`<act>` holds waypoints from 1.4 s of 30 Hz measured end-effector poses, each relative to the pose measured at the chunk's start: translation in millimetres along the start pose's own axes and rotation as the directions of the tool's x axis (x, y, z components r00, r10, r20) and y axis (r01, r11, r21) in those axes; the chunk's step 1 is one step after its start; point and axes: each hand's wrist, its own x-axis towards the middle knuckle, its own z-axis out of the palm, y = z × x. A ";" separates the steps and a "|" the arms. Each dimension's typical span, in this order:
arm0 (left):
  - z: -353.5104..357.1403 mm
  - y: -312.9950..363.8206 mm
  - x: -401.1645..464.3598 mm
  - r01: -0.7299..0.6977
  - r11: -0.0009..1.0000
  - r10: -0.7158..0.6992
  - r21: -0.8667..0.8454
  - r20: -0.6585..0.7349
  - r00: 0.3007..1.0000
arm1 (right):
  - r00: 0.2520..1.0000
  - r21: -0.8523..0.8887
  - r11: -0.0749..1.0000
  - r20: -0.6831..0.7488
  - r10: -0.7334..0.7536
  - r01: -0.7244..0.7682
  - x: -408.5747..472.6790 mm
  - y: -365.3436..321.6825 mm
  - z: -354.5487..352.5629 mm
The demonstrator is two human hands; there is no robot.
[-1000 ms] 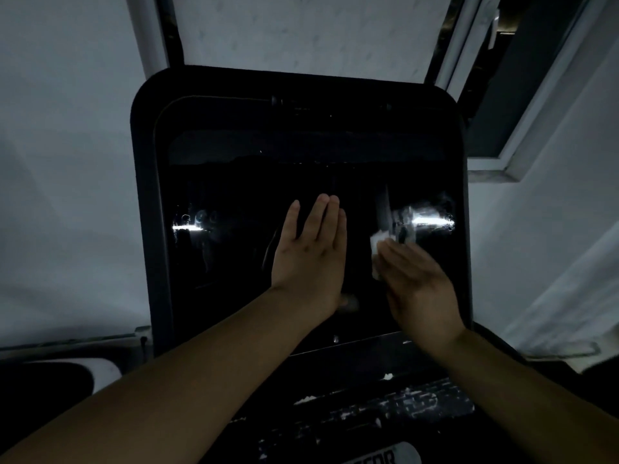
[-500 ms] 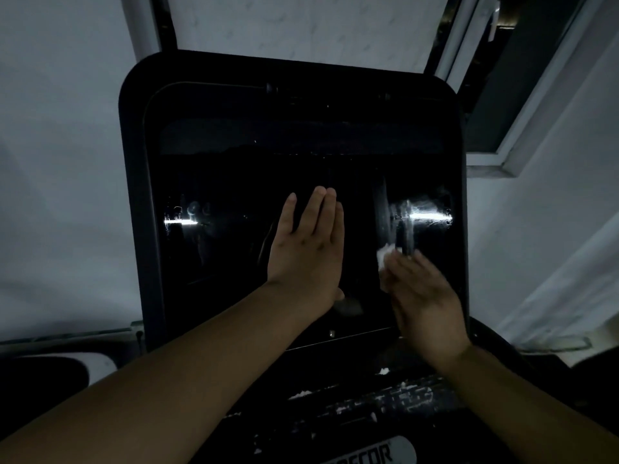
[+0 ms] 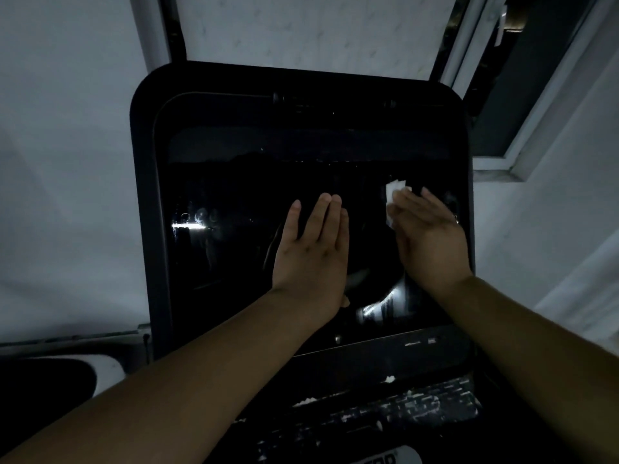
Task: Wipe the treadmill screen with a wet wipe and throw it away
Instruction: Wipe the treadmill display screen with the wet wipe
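Note:
The treadmill screen (image 3: pixel 234 246) is a large black glossy panel in a dark rounded frame, filling the middle of the view. My left hand (image 3: pixel 311 256) lies flat on the glass at its centre, fingers stretched upward, holding nothing. My right hand (image 3: pixel 432 239) presses a small white wet wipe (image 3: pixel 393 192) against the right part of the screen; the wipe shows above and left of my fingertips, the rest is hidden under the palm. A wet streak glints on the glass below that hand.
Below the screen is a dark console ledge (image 3: pixel 385 413) with white flecks on it. White walls stand behind, and a window frame (image 3: pixel 522 139) is at the upper right. A dark rounded shape with a white rim (image 3: pixel 60 380) sits at the lower left.
My right hand has slid the wipe upward along the right side of the screen, covering the bright reflection there. The left hand stays flat in the same spot.

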 end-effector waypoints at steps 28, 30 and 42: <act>5.4 53.3 26.0 -0.073 0.997 0.073 0.014 -0.021 0.997 | 0.995 0.040 0.998 0.080 -0.057 0.054 -72.6 5.3 -10.8; 4.3 54.1 26.0 -0.071 0.997 0.071 0.023 -0.008 0.997 | 0.997 0.009 0.998 0.058 -0.055 0.054 -46.8 15.1 -8.3; 2.4 54.5 26.1 -0.062 0.998 0.062 0.014 -0.005 0.998 | 1.000 0.009 1.000 0.028 0.015 -0.015 -35.3 18.4 -5.8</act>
